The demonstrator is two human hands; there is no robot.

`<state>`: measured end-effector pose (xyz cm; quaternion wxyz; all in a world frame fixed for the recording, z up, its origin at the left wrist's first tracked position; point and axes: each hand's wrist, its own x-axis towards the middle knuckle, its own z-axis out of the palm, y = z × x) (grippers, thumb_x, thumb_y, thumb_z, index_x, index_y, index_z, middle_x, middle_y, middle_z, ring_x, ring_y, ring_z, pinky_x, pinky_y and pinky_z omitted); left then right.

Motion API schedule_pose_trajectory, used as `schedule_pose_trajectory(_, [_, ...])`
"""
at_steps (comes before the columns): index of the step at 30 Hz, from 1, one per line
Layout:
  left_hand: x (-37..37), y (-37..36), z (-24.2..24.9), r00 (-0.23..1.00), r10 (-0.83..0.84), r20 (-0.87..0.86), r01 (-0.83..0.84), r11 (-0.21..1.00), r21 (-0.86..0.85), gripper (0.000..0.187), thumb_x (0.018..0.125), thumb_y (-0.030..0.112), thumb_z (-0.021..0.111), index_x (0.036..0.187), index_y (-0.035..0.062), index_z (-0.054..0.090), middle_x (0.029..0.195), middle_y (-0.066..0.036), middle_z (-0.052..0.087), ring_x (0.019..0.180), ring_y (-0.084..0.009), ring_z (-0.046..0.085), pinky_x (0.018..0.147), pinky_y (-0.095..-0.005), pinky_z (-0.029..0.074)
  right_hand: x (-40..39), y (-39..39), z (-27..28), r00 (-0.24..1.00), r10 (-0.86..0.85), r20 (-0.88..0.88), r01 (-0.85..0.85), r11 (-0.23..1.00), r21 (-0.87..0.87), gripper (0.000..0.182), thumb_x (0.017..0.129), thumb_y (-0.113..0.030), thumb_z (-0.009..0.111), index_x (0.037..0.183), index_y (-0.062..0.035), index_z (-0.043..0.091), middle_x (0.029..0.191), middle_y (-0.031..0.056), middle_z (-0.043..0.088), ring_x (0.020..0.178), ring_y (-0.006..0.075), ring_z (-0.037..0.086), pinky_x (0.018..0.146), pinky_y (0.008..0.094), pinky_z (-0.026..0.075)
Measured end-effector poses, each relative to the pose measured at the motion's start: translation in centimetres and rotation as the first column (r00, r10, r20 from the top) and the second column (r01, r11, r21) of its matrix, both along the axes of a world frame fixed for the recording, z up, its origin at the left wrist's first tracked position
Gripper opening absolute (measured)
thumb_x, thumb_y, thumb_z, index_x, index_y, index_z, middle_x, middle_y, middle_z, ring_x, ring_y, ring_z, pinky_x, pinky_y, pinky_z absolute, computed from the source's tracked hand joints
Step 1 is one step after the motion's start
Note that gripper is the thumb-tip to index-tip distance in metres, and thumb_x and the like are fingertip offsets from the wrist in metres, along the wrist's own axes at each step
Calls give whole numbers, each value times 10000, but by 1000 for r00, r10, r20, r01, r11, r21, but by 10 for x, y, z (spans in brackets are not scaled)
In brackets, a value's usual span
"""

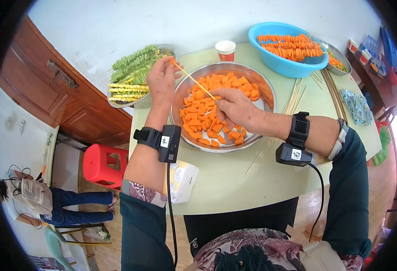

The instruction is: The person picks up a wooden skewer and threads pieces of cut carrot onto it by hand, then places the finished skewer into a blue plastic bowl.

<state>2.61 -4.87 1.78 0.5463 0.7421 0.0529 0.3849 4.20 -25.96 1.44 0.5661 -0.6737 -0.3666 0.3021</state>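
My left hand (162,82) pinches an orange carrot slice (173,60) at the upper end of a thin bamboo skewer (193,79). The lower end of that skewer is between the fingers of my right hand (238,108), closed over the bowl. Below both hands stands a wide steel bowl (270,86) holding many cut carrot pieces (200,118). Apart from the slice at its tip, the skewer looks bare. My right palm hides some of the carrot pieces.
A blue basin (257,34) holds carrot skewers; green and yellow vegetable skewers (133,67) fill a tray at left. A paper cup (225,50), loose skewers (295,95), a crumpled cloth (357,106) and a box (182,180) lie around. Left are a red stool (100,165) and a person (72,205).
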Motion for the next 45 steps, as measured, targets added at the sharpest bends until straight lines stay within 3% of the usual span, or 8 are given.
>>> schedule_pose_trajectory(24, [-4,-30,2,971,-137,-195,185,951,248,173,840,15,491,990,-34,563,857,-91,626,793,-144,630,636,-232,520,19,10,-14,987,-154,40,150,985,87,474,793,-74,370,1257,19,353,608,96,528,425,147,476,410,260,414])
schedule_pose_trajectory(26, [-5,-36,-1,927,-207,-312,339,819,464,186,835,12,500,1004,-34,565,865,-81,630,788,-133,625,638,-230,520,24,14,-11,984,-168,54,164,984,74,513,785,-75,369,1280,48,316,634,126,560,454,180,514,433,290,446])
schedule_pose_trajectory(32, [-12,-38,7,784,-456,-422,594,750,291,233,828,35,526,1052,-14,564,870,-70,637,777,-110,610,638,-232,516,26,13,-11,985,-169,17,166,981,97,511,771,-59,367,1271,45,334,639,103,550,465,156,504,408,264,426])
schedule_pose_trajectory(36, [-17,-33,11,790,-463,-403,538,837,94,237,827,56,536,1055,3,571,853,-76,640,781,-114,613,625,-230,509,29,12,-6,977,-214,20,208,964,164,487,768,-58,368,1244,43,373,638,101,550,466,145,507,412,263,428])
schedule_pose_trajectory(40, [-9,-4,1,854,-255,-453,345,930,126,246,801,82,554,1033,8,586,806,-84,642,691,-122,623,570,-231,501,29,11,-6,971,-238,5,231,950,211,463,764,-56,370,1215,38,417,642,105,554,461,145,505,419,263,429])
schedule_pose_trajectory(42, [-2,3,-10,817,-14,-576,294,870,396,233,758,80,582,976,3,611,752,-86,636,617,-116,608,533,-231,491,31,14,-11,974,-226,-14,224,953,202,459,764,-56,371,1210,35,424,644,105,555,458,146,504,421,259,428])
schedule_pose_trajectory(43, [0,6,-17,817,-15,-576,295,870,396,233,758,80,582,976,3,611,752,-86,636,617,-116,608,533,-231,491,32,15,-13,977,-209,-32,211,958,195,455,764,-55,372,1206,33,431,647,106,557,455,146,503,423,256,428])
schedule_pose_trajectory(45, [1,3,-23,793,97,-601,370,707,603,236,696,58,624,927,9,626,719,-101,629,590,-136,596,538,-252,484,29,14,-9,977,-211,-20,211,961,180,455,764,-56,373,1207,31,431,649,105,559,455,147,503,423,257,428])
